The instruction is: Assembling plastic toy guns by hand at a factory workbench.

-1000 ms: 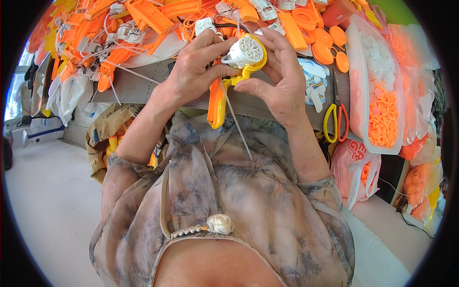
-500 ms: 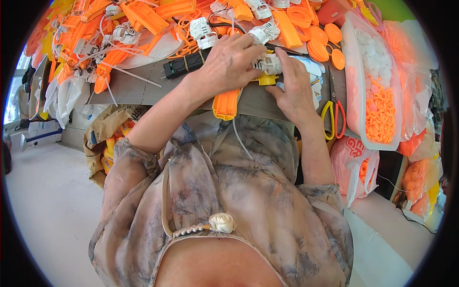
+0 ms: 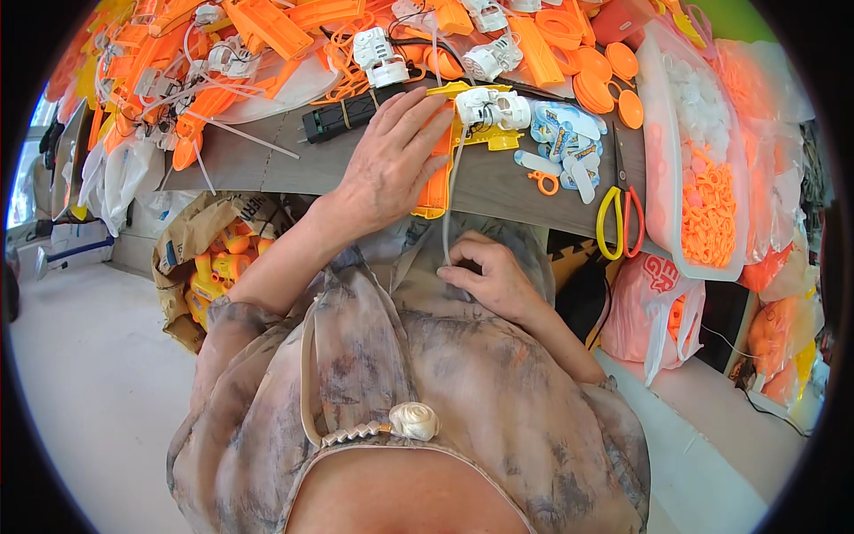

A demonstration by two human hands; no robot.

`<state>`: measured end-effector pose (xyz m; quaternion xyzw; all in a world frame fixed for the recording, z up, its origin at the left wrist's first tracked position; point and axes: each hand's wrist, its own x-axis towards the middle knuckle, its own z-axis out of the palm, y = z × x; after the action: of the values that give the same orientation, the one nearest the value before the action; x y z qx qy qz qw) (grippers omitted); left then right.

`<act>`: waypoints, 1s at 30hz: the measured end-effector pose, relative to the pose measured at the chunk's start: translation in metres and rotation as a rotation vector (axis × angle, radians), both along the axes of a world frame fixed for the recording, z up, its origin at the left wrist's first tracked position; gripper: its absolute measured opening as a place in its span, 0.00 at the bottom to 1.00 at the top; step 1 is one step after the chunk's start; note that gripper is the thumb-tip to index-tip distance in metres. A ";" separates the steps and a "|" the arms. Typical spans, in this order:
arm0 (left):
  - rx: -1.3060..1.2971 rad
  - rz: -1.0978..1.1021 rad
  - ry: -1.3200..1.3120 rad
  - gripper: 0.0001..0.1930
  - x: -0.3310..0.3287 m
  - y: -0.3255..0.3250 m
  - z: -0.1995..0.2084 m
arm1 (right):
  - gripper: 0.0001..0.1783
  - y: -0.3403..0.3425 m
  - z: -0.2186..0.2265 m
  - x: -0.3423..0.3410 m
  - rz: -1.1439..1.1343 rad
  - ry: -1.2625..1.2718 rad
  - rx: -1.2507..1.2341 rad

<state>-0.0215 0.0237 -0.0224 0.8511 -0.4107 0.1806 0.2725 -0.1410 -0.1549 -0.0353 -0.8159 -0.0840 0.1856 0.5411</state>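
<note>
On the grey table's near edge lies a toy shell half, a yellow body (image 3: 498, 141) with an orange handle (image 3: 432, 194). A white gear-like mechanism (image 3: 492, 108) sits in the yellow part, and a thin translucent tube (image 3: 455, 173) runs from it down past the table edge. My left hand (image 3: 391, 165) rests over the shell's left side with fingers stretched out; its fingertips partly cover the shell. Below the edge, in front of my clothing, my right hand (image 3: 494, 274) pinches the tube near its lower end between thumb and forefinger.
Right of the shell lie blue-white stickers (image 3: 569, 142), an orange ring piece (image 3: 543, 183) and scissors (image 3: 620, 214). Beyond them stands a clear bin (image 3: 663, 196) of small parts. Orange parts (image 3: 267, 36) pile up behind, near a black cylindrical piece (image 3: 342, 117). A paper bag (image 3: 173, 249) holds yellow toys.
My right hand has left the white mechanism and come down to the tube. My left hand has opened out and shifted slightly left and down. The mechanism and stickers now show uncovered.
</note>
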 end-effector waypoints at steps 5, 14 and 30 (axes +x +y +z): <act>-0.060 -0.046 0.003 0.23 0.011 -0.013 -0.006 | 0.07 -0.026 0.029 -0.003 -0.002 -0.029 0.133; -0.002 -0.069 -0.063 0.21 0.028 -0.016 -0.003 | 0.11 -0.031 0.010 -0.016 0.024 -0.202 -0.249; -0.348 -0.277 1.414 0.14 -0.071 -0.008 -0.050 | 0.21 -0.134 0.022 0.006 -0.499 -0.457 -1.019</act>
<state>-0.0921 0.0153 -0.0722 0.6492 -0.2061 -0.3842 0.6232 -0.1350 -0.2884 -0.0134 -0.9863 0.0950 -0.1097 0.0783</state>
